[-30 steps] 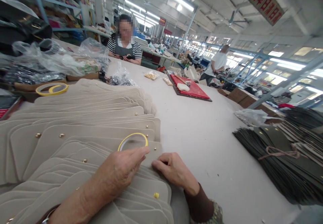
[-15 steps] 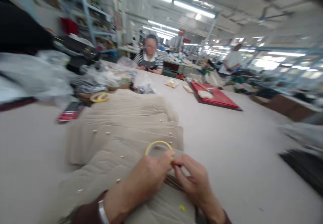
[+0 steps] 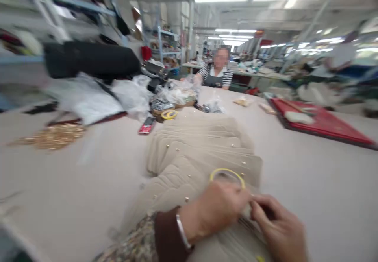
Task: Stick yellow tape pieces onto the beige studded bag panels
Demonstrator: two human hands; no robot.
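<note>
My left hand (image 3: 217,205), a silver bangle at its wrist, is closed around a roll of yellow tape (image 3: 226,170) that stands out above the knuckles. Right beside it, my right hand (image 3: 279,224) has thumb and forefinger pinched together close to the left fingertips. What lies in that pinch is too small and blurred to make out. Under both hands spreads a fanned stack of beige fabric pieces (image 3: 201,136) with small gold metal studs. A yellow scrap (image 3: 260,258) shows on the beige pieces at the bottom edge.
Left of the stack are a red-and-black phone (image 3: 147,126), another yellow tape roll (image 3: 169,114) and a heap of gold metal parts (image 3: 59,135). Plastic bags (image 3: 131,96) and a black roll (image 3: 91,59) lie behind. A red board (image 3: 321,122) is at right. Across the table sits a person (image 3: 218,73).
The view has swung left, bringing the gold parts into sight and shifting everything rightward. Both hands remain close together, the left still holding the tape roll and the right still pinched.
</note>
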